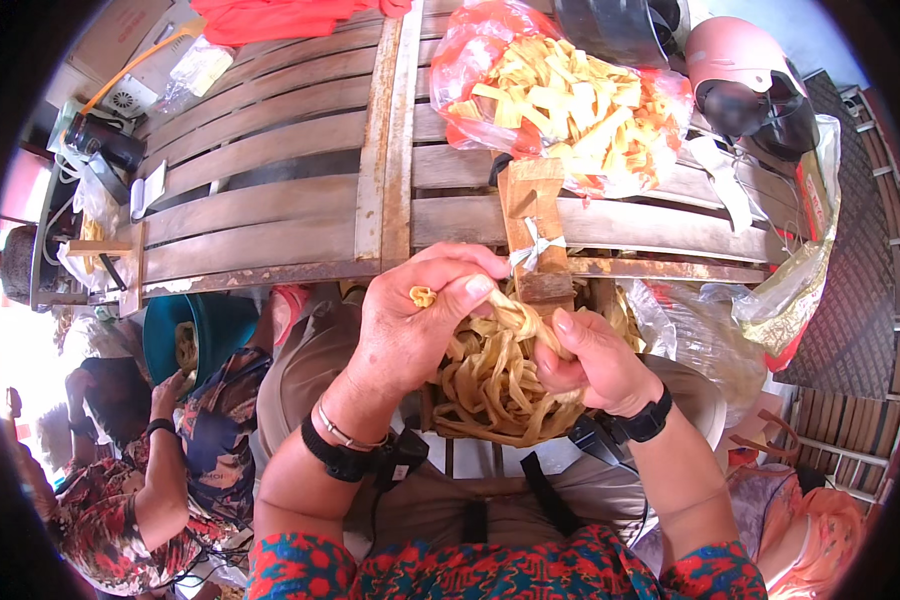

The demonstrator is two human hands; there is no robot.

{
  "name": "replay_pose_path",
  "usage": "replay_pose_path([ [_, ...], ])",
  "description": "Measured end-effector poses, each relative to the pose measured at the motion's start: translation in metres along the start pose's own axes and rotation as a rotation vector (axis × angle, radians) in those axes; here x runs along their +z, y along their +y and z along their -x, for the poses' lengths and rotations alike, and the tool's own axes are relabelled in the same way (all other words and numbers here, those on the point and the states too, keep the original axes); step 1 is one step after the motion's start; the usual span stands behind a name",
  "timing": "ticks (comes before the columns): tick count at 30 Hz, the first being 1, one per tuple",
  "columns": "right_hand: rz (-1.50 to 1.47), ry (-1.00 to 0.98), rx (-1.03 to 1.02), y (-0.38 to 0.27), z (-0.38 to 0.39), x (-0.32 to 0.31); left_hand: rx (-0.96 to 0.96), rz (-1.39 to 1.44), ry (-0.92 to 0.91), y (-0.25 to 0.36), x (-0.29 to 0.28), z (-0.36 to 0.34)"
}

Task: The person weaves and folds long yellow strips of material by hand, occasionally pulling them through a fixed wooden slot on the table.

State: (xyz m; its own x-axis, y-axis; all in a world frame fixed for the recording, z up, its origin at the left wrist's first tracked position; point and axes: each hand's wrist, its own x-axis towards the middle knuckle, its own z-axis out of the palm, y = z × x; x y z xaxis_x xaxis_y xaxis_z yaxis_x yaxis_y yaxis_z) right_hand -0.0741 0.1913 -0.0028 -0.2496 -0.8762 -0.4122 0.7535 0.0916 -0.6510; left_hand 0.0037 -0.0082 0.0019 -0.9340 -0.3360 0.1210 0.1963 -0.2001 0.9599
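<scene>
The left hand (410,315) is mostly closed, with the thumb pressed against the fingers, and grips one end of a twisted yellow strip (515,315); a small yellow curl (423,297) protrudes from this grip. The right hand (595,360) is partly closed, its thumb raised along the strip, and holds the other end. The strip spans the gap between both hands, directly above a heap of loose strips (500,400) at the person's lap. A wooden block (530,195) projects over the near edge of the slatted table (260,225), just beyond the hands; a pale tie (537,246) crosses it. On the table, past the block, a red plastic bag (455,70) lies open and holds flat yellow pieces (560,90). A pink helmet (732,60) is positioned to the right of the bag. At the left, a co-worker's hand (167,393) is at the rim of a teal bucket (160,335).
</scene>
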Motion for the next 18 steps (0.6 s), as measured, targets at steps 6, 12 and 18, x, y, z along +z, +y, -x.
replay_pose_path([
  [6, 0.061, 0.150, 0.034, 0.005, -0.008, 0.008, -0.679, 0.431, -0.333, -0.020, -0.006, 0.006],
  [12, 0.170, 0.190, -0.006, 0.010, -0.005, -0.001, -0.641, 0.591, -0.325, -0.030, 0.003, 0.013],
  [18, 0.191, 0.284, -0.025, 0.001, -0.001, 0.005, -0.570, 0.263, -0.300, -0.014, 0.012, 0.005],
])
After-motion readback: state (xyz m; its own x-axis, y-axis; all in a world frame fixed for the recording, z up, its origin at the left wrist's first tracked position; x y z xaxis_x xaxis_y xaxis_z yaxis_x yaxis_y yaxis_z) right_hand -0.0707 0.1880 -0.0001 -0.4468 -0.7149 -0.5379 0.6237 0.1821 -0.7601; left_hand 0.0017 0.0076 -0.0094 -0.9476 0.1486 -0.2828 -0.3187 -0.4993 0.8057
